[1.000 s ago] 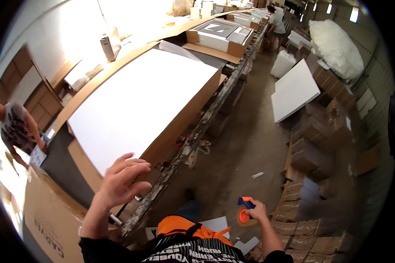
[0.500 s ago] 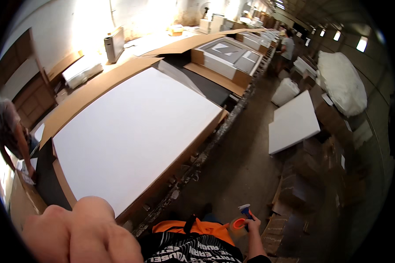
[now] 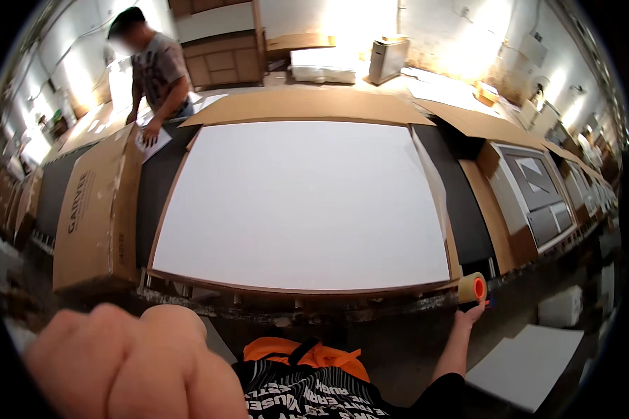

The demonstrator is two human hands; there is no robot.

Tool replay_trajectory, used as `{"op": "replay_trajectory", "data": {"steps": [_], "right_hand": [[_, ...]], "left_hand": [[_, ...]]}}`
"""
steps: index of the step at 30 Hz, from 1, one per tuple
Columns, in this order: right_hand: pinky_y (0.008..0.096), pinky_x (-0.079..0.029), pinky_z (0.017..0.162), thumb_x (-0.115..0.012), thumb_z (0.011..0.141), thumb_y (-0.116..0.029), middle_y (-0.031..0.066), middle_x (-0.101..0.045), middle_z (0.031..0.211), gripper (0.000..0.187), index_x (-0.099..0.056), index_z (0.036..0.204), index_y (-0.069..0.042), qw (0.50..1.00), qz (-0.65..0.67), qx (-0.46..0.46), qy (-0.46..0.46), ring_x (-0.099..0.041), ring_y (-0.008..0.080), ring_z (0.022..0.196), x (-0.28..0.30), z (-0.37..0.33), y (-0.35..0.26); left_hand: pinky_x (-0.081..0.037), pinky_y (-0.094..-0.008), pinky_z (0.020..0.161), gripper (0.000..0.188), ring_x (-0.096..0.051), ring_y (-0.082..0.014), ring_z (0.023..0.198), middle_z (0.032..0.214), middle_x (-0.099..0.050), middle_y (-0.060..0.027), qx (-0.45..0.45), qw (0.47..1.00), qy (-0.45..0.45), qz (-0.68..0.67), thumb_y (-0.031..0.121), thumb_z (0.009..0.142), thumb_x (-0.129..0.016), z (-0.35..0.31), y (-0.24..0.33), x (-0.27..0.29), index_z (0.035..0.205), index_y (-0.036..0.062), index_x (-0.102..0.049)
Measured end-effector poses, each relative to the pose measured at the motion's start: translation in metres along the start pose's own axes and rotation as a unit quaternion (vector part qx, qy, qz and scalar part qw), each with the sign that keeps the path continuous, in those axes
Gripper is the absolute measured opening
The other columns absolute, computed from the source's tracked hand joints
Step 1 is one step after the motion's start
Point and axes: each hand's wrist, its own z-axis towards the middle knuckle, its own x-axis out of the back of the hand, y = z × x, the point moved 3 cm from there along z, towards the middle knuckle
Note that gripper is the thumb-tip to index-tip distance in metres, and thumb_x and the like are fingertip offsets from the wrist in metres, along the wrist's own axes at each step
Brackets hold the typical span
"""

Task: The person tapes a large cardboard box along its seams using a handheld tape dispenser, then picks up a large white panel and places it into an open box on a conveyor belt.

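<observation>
Close to the camera at the lower left, my left hand [image 3: 133, 363] is curled into a fist. Whatever it may hold is hidden. On the right, my right hand [image 3: 471, 315] grips a tape dispenser [image 3: 471, 288] carrying a tan tape roll with an orange core. The dispenser is by the near right corner of an open carton, whose far flap [image 3: 286, 106] lies folded outward. A large flat white sheet or panel [image 3: 300, 202] fills the carton's top.
A closed brown carton [image 3: 94, 216] stands on the dark conveyor [image 3: 157, 181] at left. Beyond it a co-worker [image 3: 161, 73] has one hand on a paper [image 3: 155, 145]. To the right is another open carton with grey-and-white panels [image 3: 538, 188]. A white board [image 3: 528, 363] lies low at right.
My view has swung left, bringing the white-topped carton square ahead and the closed carton into sight. My right hand has lifted the tape dispenser up to the carton's near right corner.
</observation>
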Motion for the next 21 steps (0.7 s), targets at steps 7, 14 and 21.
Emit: {"op": "replay_trajectory", "data": {"steps": [7,14,21], "right_hand": [[0.043,-0.051,0.088,-0.069,0.086,-0.043,0.0168,-0.061,0.122,0.067,-0.052,0.131,0.003,0.93,-0.355,0.094,0.018,-0.062,0.0311,0.106,-0.06,0.196,0.003],[0.0373,-0.045,0.096,-0.057,0.096,-0.037,0.0205,-0.054,0.132,0.066,-0.037,0.142,0.006,0.78,-0.517,0.306,-0.175,-0.054,0.0269,0.118,-0.135,0.083,0.026],[0.0544,-0.039,0.102,-0.055,0.09,-0.046,0.0178,-0.049,0.141,0.052,-0.064,0.124,-0.008,0.308,-0.6,0.568,-0.472,-0.044,0.0428,0.128,-0.196,-0.118,0.012]], "left_hand": [[-0.044,-0.0431,0.104,0.067,-0.054,-0.0292,0.123,0.137,-0.054,-0.0107,0.262,0.441,-0.313,0.799,0.046,0.081,-0.072,-0.116,-0.084,0.13,0.135,0.0108,-0.051],[-0.02,-0.0483,0.119,0.113,-0.034,-0.0294,0.14,0.158,-0.023,-0.0109,0.608,0.108,-0.264,0.741,0.051,0.068,-0.08,-0.242,0.013,0.222,0.153,0.0115,-0.017],[-0.007,-0.0514,0.121,0.116,-0.027,-0.0294,0.144,0.157,-0.024,-0.0153,0.494,0.345,-0.298,0.74,0.06,0.07,-0.074,-0.252,0.022,0.274,0.153,0.0054,-0.014]]}}
